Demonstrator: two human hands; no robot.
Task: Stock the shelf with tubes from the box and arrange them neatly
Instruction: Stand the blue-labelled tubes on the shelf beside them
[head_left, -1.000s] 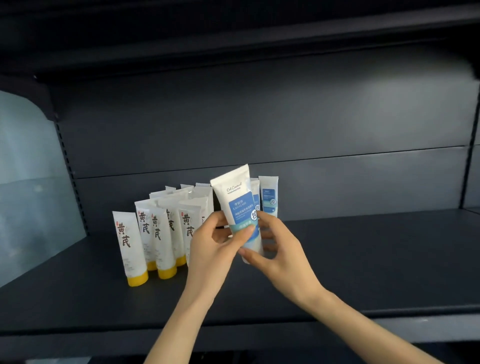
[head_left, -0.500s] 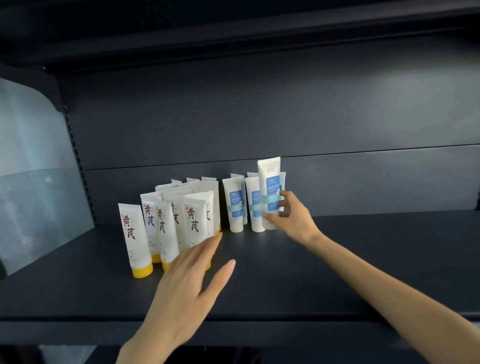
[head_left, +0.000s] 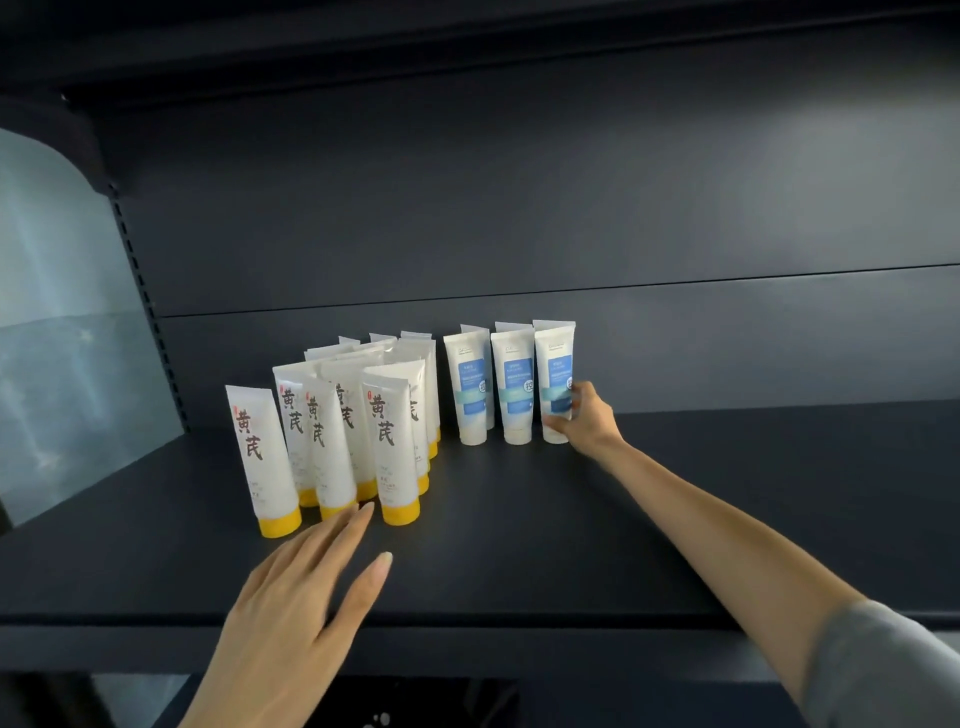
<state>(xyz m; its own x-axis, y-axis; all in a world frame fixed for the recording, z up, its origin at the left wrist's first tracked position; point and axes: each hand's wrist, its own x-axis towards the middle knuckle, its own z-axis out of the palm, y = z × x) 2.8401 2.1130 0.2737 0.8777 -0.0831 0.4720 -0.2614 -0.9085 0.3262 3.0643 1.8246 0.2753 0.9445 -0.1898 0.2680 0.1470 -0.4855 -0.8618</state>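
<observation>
While the right hand (head_left: 587, 421) grips the end blue-label tube (head_left: 555, 384), likely squaring the row, the left hand (head_left: 306, 597) hovers flat, empty.

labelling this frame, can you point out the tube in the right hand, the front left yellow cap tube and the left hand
blue tube (head_left: 555, 374): head view, on its blue label
yellow cap tube (head_left: 248, 441): head view, on its white body
left hand (head_left: 296, 613): head view, back of the hand

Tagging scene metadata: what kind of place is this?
Likely a shop or mock store: a dark metal shelf with a slotted upright, holding rows of white yellow-capped tubes and white blue-labelled tubes.
</observation>
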